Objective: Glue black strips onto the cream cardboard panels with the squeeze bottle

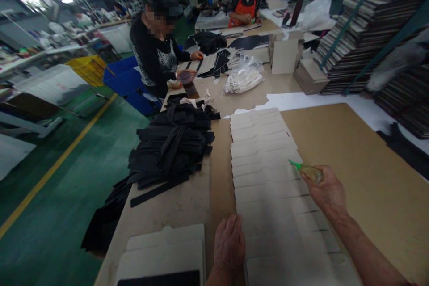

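My right hand (326,187) is closed around a small squeeze glue bottle (311,173) with a green nozzle. The nozzle tip is over the right edge of a long row of overlapping grey-white boards (264,174). At the row's left edge sits my left hand (229,243), fingers bent and pressed together; what they hold, if anything, is hidden. Left of that hand lie more pale boards (164,250), with a black strip (161,278) on the front one. Farther up, black fabric strips (170,147) are heaped along the table's left side.
Brown board (362,165) covers the table on the right. Tall strapped stacks of boards (362,31) stand at the back right. A plastic bag (244,76) and a dark cup (188,84) sit farther along. Two co-workers (150,44) work at the far part of the table.
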The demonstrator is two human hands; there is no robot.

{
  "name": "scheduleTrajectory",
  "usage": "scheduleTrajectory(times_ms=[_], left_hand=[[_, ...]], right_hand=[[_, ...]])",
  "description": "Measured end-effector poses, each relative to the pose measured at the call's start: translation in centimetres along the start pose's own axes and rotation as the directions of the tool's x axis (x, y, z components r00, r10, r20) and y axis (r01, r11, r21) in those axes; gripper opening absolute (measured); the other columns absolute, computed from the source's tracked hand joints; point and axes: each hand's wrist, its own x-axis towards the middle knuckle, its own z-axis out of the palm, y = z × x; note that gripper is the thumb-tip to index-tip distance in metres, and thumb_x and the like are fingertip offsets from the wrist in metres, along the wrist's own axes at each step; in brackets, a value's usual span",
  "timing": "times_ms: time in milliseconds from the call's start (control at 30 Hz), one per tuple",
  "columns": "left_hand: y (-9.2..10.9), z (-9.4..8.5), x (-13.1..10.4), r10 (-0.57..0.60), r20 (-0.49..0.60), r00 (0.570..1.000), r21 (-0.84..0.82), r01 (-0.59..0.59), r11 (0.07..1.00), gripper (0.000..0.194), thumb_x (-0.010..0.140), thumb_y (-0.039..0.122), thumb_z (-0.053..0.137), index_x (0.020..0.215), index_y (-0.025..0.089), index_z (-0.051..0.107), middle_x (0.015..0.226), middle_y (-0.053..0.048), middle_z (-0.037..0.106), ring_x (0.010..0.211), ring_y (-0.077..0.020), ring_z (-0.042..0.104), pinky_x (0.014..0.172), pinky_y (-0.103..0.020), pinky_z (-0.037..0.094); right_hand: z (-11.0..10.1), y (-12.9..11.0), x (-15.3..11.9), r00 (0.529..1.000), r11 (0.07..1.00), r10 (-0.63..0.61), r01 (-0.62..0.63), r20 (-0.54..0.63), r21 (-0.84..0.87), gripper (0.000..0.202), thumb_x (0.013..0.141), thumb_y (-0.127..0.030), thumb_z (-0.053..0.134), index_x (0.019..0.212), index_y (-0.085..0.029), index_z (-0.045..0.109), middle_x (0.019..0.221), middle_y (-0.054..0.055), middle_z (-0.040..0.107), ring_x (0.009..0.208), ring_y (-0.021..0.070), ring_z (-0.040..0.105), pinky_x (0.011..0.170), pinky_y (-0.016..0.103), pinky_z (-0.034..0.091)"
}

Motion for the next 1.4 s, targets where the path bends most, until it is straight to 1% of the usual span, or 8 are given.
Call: scheduleTrajectory(times_ms=[100,300,500,667,800,967,1133,1400], left_hand=[[0.0,-0.1,0.1,0.003,-0.001,1.000,0.009,-0.003,1.000,0.036,0.089,0.010,0.048,0.119,0.022,0.063,0.112,-0.004,0.072,0.100,-0.0234,0.066,0.089,-0.039,0.058],[0.0,0.1,-0.2,-0.012,0.009,1.000,-0.005,0.012,1.000,0.038,0.089,0.010,0.049,0.122,0.023,0.063,0.114,-0.004,0.072,0.102,-0.0230,0.066,0.092,-0.039,0.058],[-0.1,0.4,-0.4,-0.023,0.025,0.999,-0.008,0.023,1.000,0.039,0.087,0.010,0.052,0.122,0.023,0.064,0.116,-0.004,0.071,0.103,-0.0246,0.065,0.091,-0.040,0.058],[0.0,0.1,-0.2,-0.018,0.007,1.000,-0.044,0.018,0.999,0.037,0.088,0.010,0.049,0.120,0.022,0.064,0.114,-0.004,0.072,0.102,-0.0232,0.065,0.091,-0.039,0.057],[0.1,-0.1,-0.1,-0.023,0.003,1.000,-0.034,0.023,0.999,0.037,0.088,0.010,0.048,0.120,0.022,0.064,0.114,-0.003,0.072,0.102,-0.0233,0.065,0.091,-0.040,0.057],[0.2,0.0,-0.1,-0.017,0.004,1.000,-0.026,0.017,1.000,0.038,0.089,0.010,0.047,0.121,0.021,0.063,0.115,-0.004,0.072,0.102,-0.0228,0.066,0.092,-0.040,0.056],[0.3,-0.1,-0.2,-0.028,0.007,1.000,-0.049,0.028,0.998,0.039,0.088,0.010,0.048,0.122,0.021,0.063,0.115,-0.004,0.072,0.104,-0.0240,0.065,0.093,-0.040,0.056],[0.5,-0.1,-0.1,-0.042,0.039,0.998,-0.050,0.044,0.998,0.041,0.086,0.009,0.050,0.123,0.021,0.062,0.115,-0.005,0.071,0.102,-0.0239,0.065,0.093,-0.041,0.056]], right_hand=[[0.2,-0.4,-0.2,0.996,0.998,-0.069,0.068,0.049,0.019,0.037,0.081,-0.055,0.060,0.101,-0.025,0.059,0.093,0.006,0.068,0.078,0.0255,0.061,0.069,0.036,0.045],[-0.4,-0.5,0.0,1.000,0.999,0.017,-0.017,0.005,-0.030,0.037,0.081,-0.055,0.059,0.101,-0.024,0.059,0.093,0.007,0.067,0.075,0.0264,0.060,0.065,0.037,0.043],[-0.1,-2.1,-0.7,0.992,0.998,-0.057,0.059,0.110,-0.024,0.036,0.082,-0.055,0.059,0.101,-0.024,0.059,0.088,0.005,0.066,0.071,0.0225,0.059,0.064,0.033,0.042],[0.3,-2.8,-1.0,0.994,0.998,-0.057,0.060,0.098,-0.031,0.037,0.082,-0.054,0.058,0.103,-0.023,0.058,0.094,0.007,0.067,0.078,0.0245,0.060,0.066,0.034,0.042],[0.6,-3.2,-1.1,0.983,0.996,-0.093,0.091,0.161,0.020,0.036,0.081,-0.056,0.058,0.099,-0.025,0.058,0.085,0.004,0.066,0.074,0.0241,0.059,0.065,0.033,0.041],[0.4,-3.5,-1.2,0.992,0.999,-0.046,0.042,0.119,0.033,0.033,0.081,-0.054,0.060,0.097,-0.025,0.058,0.085,0.005,0.067,0.073,0.0245,0.059,0.065,0.035,0.042],[1.2,-4.5,-1.8,0.976,0.995,-0.082,0.067,0.201,0.078,0.035,0.080,-0.055,0.060,0.097,-0.025,0.058,0.083,0.004,0.067,0.073,0.0244,0.060,0.065,0.034,0.043],[2.0,-6.4,-2.6,0.967,0.992,-0.122,0.114,0.223,0.047,0.035,0.080,-0.056,0.058,0.097,-0.026,0.057,0.082,0.003,0.066,0.072,0.0238,0.059,0.063,0.032,0.038]])
